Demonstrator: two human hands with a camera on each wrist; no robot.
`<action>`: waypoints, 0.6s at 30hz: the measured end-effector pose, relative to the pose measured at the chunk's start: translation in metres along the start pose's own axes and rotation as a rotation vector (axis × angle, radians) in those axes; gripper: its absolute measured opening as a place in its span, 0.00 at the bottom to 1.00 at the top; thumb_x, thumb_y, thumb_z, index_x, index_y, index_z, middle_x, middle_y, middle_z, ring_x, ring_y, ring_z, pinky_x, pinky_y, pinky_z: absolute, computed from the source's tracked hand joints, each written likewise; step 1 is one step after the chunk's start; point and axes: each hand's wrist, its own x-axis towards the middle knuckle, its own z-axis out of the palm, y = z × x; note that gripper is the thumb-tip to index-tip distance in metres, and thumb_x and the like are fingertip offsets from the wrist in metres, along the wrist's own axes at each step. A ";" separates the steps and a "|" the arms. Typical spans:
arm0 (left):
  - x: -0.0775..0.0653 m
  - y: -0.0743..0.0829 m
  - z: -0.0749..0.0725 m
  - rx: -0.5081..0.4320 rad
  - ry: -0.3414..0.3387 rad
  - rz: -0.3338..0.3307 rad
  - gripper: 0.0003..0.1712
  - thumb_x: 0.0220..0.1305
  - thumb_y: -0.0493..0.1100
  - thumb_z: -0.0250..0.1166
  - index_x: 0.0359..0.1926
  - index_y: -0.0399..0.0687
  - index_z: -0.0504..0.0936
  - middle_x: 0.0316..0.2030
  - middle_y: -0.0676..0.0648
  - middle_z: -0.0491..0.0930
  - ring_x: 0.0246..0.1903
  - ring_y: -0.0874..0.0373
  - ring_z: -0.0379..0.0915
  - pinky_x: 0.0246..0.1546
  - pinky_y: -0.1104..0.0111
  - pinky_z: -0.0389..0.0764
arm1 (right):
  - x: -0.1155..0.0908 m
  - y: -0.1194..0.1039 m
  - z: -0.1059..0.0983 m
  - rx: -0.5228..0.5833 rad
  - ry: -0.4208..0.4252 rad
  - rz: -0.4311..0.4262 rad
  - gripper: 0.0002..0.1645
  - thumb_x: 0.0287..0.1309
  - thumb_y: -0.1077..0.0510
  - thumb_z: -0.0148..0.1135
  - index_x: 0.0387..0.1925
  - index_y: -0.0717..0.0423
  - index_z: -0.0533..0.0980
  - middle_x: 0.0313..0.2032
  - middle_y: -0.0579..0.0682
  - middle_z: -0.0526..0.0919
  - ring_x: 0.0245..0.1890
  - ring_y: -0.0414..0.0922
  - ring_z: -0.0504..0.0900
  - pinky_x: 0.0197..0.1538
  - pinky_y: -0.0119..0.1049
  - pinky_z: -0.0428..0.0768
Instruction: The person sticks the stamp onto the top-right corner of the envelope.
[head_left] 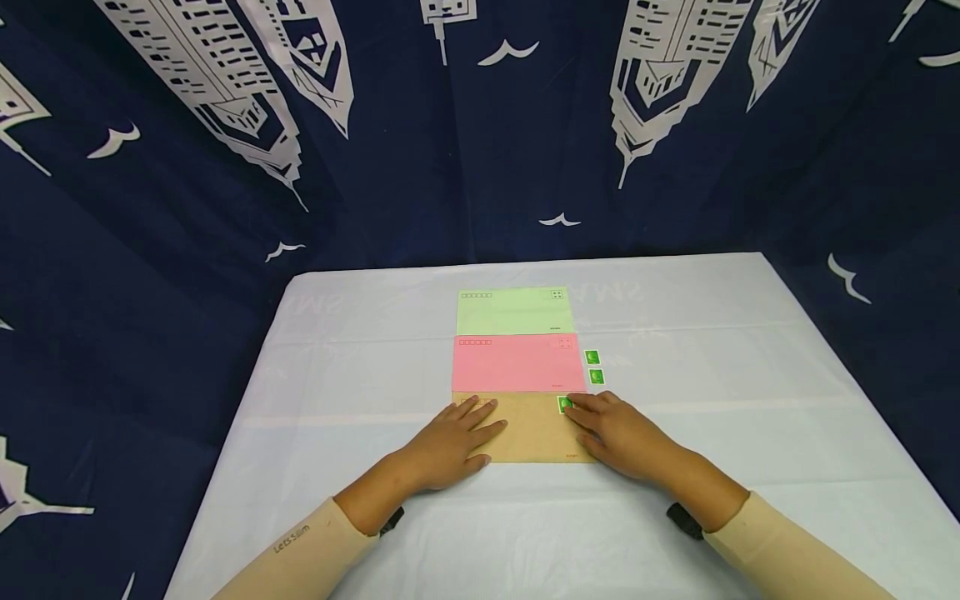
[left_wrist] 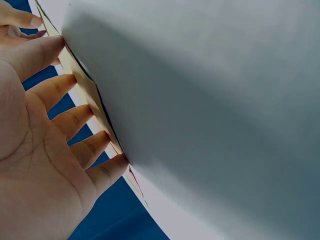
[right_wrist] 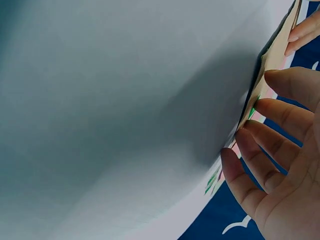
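Note:
A brown envelope [head_left: 528, 435] lies flat on the white table, nearest the person. My left hand [head_left: 448, 448] rests on its left part with fingers spread; in the left wrist view the fingertips [left_wrist: 102, 137] touch the paper edge-on. At the envelope's upper right corner sits a green stamp [head_left: 564, 405], partly covered by the fingers of my right hand [head_left: 628, 435]. Those fingers are extended and touch the stamp and the paper around it. The right wrist view shows a bit of the green stamp [right_wrist: 252, 111] beside a fingertip. Neither hand grips anything.
Beyond the brown envelope lie a pink envelope [head_left: 517, 367] and a light green envelope [head_left: 513, 313], stacked in a column. Two loose green stamps [head_left: 592, 357] lie right of the pink one. A dark blue patterned cloth [head_left: 465, 167] hangs behind the table [head_left: 750, 350].

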 end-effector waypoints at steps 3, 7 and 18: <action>0.000 0.000 0.000 0.000 0.000 0.000 0.33 0.77 0.55 0.53 0.78 0.58 0.60 0.81 0.47 0.48 0.81 0.45 0.40 0.79 0.46 0.52 | -0.001 -0.001 -0.001 -0.015 -0.001 -0.007 0.26 0.63 0.58 0.66 0.62 0.61 0.78 0.65 0.57 0.77 0.58 0.53 0.78 0.59 0.50 0.80; 0.000 0.000 0.000 0.001 -0.001 0.000 0.33 0.77 0.55 0.53 0.78 0.58 0.60 0.81 0.47 0.48 0.81 0.45 0.40 0.79 0.47 0.52 | -0.001 -0.002 -0.001 -0.025 0.007 -0.018 0.26 0.63 0.58 0.67 0.61 0.61 0.78 0.65 0.57 0.77 0.57 0.53 0.78 0.58 0.50 0.81; 0.000 0.001 0.000 0.002 -0.003 -0.002 0.33 0.77 0.54 0.53 0.78 0.58 0.60 0.81 0.47 0.48 0.81 0.45 0.40 0.79 0.47 0.52 | 0.000 -0.001 0.002 -0.053 0.037 -0.028 0.24 0.62 0.59 0.67 0.59 0.60 0.80 0.63 0.57 0.79 0.56 0.53 0.79 0.55 0.50 0.82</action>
